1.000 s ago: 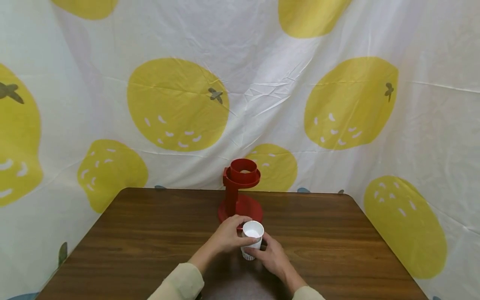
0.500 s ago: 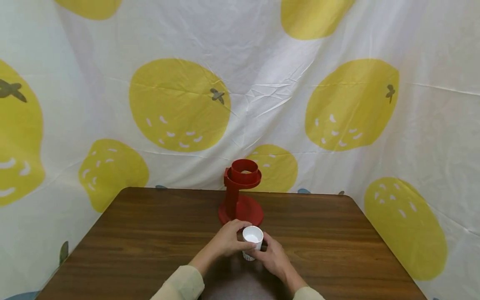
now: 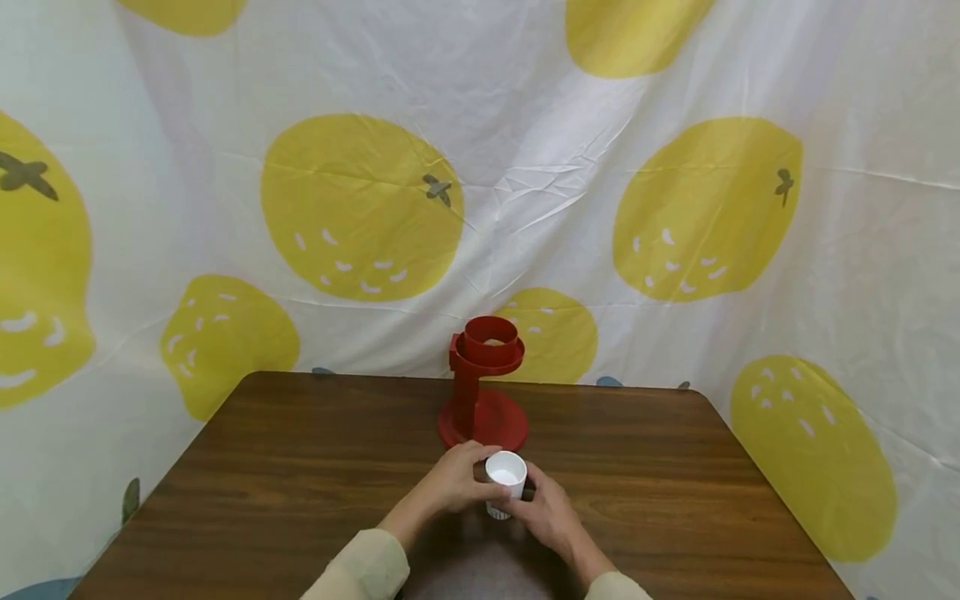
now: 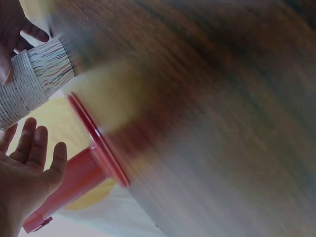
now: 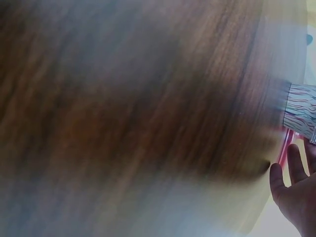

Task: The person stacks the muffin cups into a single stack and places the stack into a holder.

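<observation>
A stack of white paper cups (image 3: 506,468) stands upright near the front middle of the table, gripped by both hands. In the left wrist view, several nested rims of the paper cups (image 4: 22,89) show above the lowest cup's wall, printed with coloured wavy lines. My left hand (image 3: 459,481) holds the stack from the left, near the top, thumb across the front. From the right, my right hand (image 3: 551,512) holds it slightly lower, its thumb on the front too. In the right wrist view, only the patterned base of the paper cups (image 5: 301,108) shows at the right edge.
A red stand (image 3: 467,400) with a round base is just behind the cups. Its raised ring carries a red cylinder (image 3: 491,342) with something pale inside. The brown wooden table (image 3: 300,467) ends at a white cloth (image 3: 517,117) printed with lemons.
The cups' top rim sits lower than a second ago, and the left hand has come down a little with it. Over the last half second, hands and cups look nearly still.
</observation>
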Demonstrator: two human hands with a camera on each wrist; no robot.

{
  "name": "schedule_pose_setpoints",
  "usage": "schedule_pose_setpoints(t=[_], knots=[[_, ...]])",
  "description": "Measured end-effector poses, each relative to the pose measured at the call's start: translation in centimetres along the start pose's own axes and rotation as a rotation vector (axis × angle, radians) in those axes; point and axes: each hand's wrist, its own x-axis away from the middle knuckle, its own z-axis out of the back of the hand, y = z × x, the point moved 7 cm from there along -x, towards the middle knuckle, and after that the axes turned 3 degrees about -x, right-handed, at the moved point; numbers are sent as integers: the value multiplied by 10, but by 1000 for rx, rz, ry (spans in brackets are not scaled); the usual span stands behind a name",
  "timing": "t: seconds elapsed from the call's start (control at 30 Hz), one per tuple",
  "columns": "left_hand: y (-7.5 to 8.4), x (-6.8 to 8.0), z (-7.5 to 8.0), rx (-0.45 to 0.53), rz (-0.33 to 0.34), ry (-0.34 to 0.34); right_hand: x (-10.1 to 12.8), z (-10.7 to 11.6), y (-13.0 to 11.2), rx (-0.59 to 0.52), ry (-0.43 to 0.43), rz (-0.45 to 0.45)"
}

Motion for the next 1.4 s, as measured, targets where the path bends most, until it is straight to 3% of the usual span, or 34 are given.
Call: schedule_pose_setpoints(t=[0.17,0.3,0.47,0.6,0.77,0.93,1.07,1.4], knots=[[3,-1,1,4,-34,12,-1,3,-3,1,-1,16],[1,1,4,8,-31,5,-1,4,-7,70,-6,23],[-14,10,15,-22,11,-22,4,10,-6,126,-49,2],[-33,26,37,-120,51,54,8,35,3,175,-24,-16],[-67,51,70,-364,180,171,11,76,14,406,71,-6],[-96,69,89,-577,321,153,10,97,24,756,102,41],[-105,78,89,-632,364,104,9,104,38,882,71,2],[-104,81,76,-570,422,23,12,109,57,875,10,-93]])
